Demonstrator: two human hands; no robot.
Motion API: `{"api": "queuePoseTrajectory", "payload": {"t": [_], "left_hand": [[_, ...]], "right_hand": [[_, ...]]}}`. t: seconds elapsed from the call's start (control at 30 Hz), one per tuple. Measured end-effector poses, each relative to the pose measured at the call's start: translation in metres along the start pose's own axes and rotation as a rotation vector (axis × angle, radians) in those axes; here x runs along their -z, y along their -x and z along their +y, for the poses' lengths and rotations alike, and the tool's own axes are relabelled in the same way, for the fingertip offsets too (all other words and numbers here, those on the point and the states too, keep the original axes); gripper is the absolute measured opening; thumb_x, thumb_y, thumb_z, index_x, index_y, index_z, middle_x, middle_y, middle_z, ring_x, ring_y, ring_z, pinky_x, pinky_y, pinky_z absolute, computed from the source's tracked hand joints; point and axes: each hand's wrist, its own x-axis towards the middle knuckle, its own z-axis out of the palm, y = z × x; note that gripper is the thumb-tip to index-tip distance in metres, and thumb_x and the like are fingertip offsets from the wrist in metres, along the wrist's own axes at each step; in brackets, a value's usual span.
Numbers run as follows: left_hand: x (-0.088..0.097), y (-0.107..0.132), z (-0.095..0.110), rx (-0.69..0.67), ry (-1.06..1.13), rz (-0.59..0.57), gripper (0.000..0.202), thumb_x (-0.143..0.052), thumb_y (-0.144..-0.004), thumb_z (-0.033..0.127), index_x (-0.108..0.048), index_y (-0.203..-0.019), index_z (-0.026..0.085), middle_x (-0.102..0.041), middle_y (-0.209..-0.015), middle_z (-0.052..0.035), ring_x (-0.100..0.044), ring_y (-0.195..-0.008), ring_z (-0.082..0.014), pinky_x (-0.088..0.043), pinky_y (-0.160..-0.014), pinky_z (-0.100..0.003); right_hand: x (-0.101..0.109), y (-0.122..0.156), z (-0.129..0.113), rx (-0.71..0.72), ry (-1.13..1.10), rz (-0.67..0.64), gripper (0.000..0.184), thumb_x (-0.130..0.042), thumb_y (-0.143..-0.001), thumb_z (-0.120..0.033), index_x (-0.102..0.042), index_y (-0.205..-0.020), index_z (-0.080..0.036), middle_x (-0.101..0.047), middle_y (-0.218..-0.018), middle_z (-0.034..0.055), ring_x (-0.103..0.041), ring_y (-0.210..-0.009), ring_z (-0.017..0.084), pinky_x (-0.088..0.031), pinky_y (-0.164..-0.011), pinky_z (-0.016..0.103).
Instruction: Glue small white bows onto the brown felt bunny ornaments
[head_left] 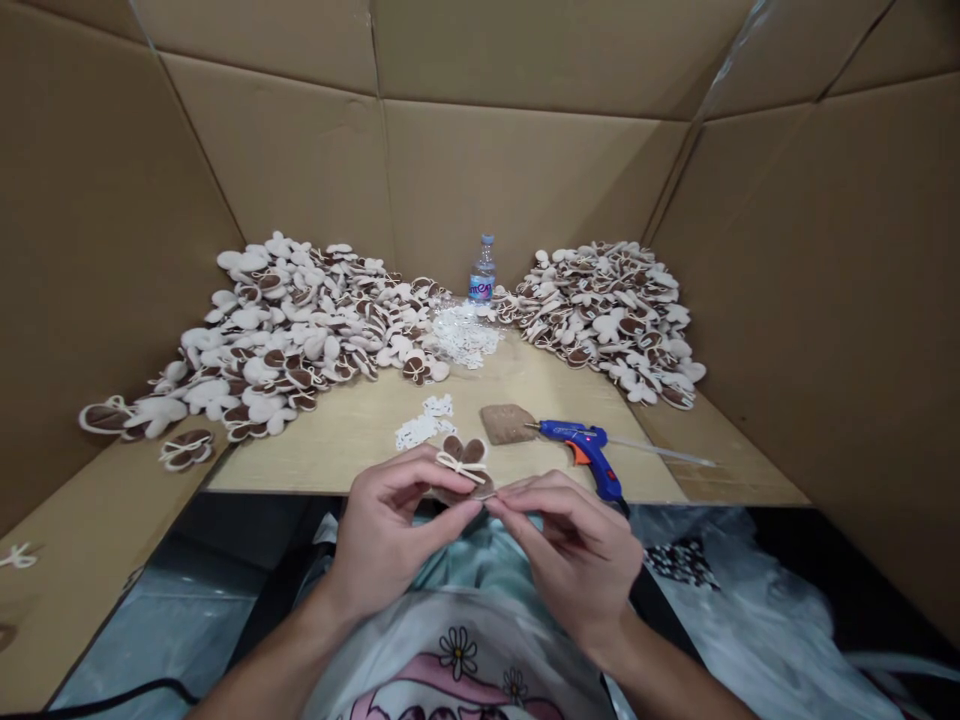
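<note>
- My left hand (386, 530) pinches a brown-and-cream felt ear piece (463, 468) from the left, fingers curled and closed on it.
- My right hand (570, 555) closes in from the right, its fingertips (491, 503) gripping the lower edge of the same piece.
- The piece sits at 12 o'clock from my hands, held just above the plywood board's (352, 455) front edge, a cream cord bow (461, 466) tied across its middle.
- Step in hand, as I judge it: settling the bow on the ears. It calls for a firm, even pinch from both sides.
- At 1 o'clock, a blue-and-orange hot glue gun (586, 450) lies near my right hand, a glue stick (660, 450) at its back, with a brown felt patch (508, 423) just beside its nozzle.
- At 11 o'clock, white lace cutouts (418, 428) lie on the board.
- At 10 and 2 o'clock, heaps of felt ears (285, 330) (607, 320) flank a water bottle (483, 270) at 12.
</note>
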Motion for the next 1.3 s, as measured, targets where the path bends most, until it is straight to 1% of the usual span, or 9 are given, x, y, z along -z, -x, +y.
{"api": "queuePoseTrajectory", "payload": {"t": [0.13,0.23,0.4,0.53,0.8,0.93,1.13,1.2,1.3], "left_hand": [[0.0,0.0,-0.001,0.04,0.057,-0.004,0.021,-0.077,-0.072,0.006,-0.075,-0.083,0.024,-0.069,-0.08,0.0008,-0.065,-0.075,-0.011,-0.052,-0.068,-0.021],[0.0,0.001,-0.001,0.065,0.089,-0.011,0.022,-0.079,-0.069,0.005,-0.074,-0.081,0.023,-0.07,-0.08,0.0008,-0.066,-0.074,-0.0112,-0.053,-0.067,-0.02],[-0.002,0.001,-0.002,0.081,0.072,0.006,0.021,-0.081,-0.067,0.006,-0.074,-0.079,0.022,-0.071,-0.079,0.0011,-0.065,-0.072,-0.0102,-0.052,-0.066,-0.019],[-0.003,0.001,-0.001,0.118,0.089,0.002,0.02,-0.081,-0.067,0.008,-0.073,-0.079,0.021,-0.071,-0.078,0.0004,-0.066,-0.071,-0.0112,-0.054,-0.066,-0.02],[-0.001,-0.004,0.002,0.179,0.13,0.018,0.015,-0.081,-0.068,0.011,-0.073,-0.078,0.02,-0.071,-0.076,0.0012,-0.066,-0.069,-0.0095,-0.054,-0.066,-0.017],[-0.003,-0.005,0.005,0.205,0.152,0.012,0.012,-0.08,-0.068,0.013,-0.072,-0.075,0.019,-0.071,-0.074,0.0011,-0.065,-0.067,-0.0093,-0.054,-0.064,-0.018],[-0.003,-0.003,0.004,0.249,0.138,-0.013,0.01,-0.08,-0.07,0.016,-0.074,-0.076,0.019,-0.073,-0.073,0.0006,-0.065,-0.066,-0.0097,-0.053,-0.064,-0.019],[-0.002,-0.003,0.004,0.26,0.13,-0.027,0.008,-0.08,-0.071,0.018,-0.074,-0.077,0.019,-0.073,-0.074,-0.0003,-0.066,-0.067,-0.0106,-0.053,-0.066,-0.021],[0.0,-0.005,0.004,0.265,0.107,-0.051,0.006,-0.077,-0.074,0.02,-0.075,-0.079,0.019,-0.074,-0.076,-0.0018,-0.066,-0.068,-0.0118,-0.053,-0.068,-0.023]], "right_hand": [[-0.002,0.001,0.002,-0.096,-0.085,0.004,0.023,-0.072,-0.076,-0.001,-0.07,-0.086,-0.022,-0.071,-0.074,-0.0002,-0.067,-0.069,0.013,-0.055,-0.061,0.025],[-0.003,0.001,0.003,-0.233,-0.19,0.004,0.018,-0.072,-0.077,-0.005,-0.069,-0.081,-0.022,-0.068,-0.071,-0.0013,-0.066,-0.066,0.012,-0.054,-0.06,0.024],[-0.005,-0.002,-0.002,-0.479,-0.342,-0.012,0.013,-0.076,-0.074,-0.013,-0.066,-0.073,-0.021,-0.066,-0.065,-0.0037,-0.065,-0.057,0.008,-0.053,-0.054,0.017],[-0.006,-0.004,-0.005,-0.59,-0.383,-0.003,0.014,-0.078,-0.073,-0.017,-0.065,-0.07,-0.02,-0.065,-0.06,-0.0044,-0.063,-0.051,0.007,-0.052,-0.05,0.014],[-0.003,-0.008,-0.001,-0.634,-0.399,0.055,0.019,-0.082,-0.068,-0.02,-0.064,-0.072,-0.02,-0.068,-0.058,-0.0028,-0.065,-0.05,0.009,-0.053,-0.05,0.016],[-0.001,-0.009,-0.002,-0.631,-0.359,0.036,0.021,-0.083,-0.065,-0.018,-0.063,-0.069,-0.019,-0.067,-0.059,-0.0032,-0.063,-0.049,0.007,-0.051,-0.05,0.014],[-0.002,-0.005,-0.001,-0.636,-0.408,-0.017,0.02,-0.08,-0.071,-0.024,-0.06,-0.07,-0.018,-0.062,-0.058,-0.0039,-0.061,-0.05,0.008,-0.049,-0.049,0.016],[-0.001,-0.004,0.004,-0.624,-0.443,-0.026,0.021,-0.079,-0.073,-0.026,-0.06,-0.074,-0.018,-0.06,-0.058,-0.0046,-0.06,-0.05,0.008,-0.048,-0.05,0.017],[0.005,-0.007,0.011,-0.573,-0.453,-0.042,0.015,-0.071,-0.083,-0.03,-0.06,-0.085,-0.02,-0.06,-0.061,-0.0045,-0.059,-0.053,0.009,-0.048,-0.053,0.02]]}}
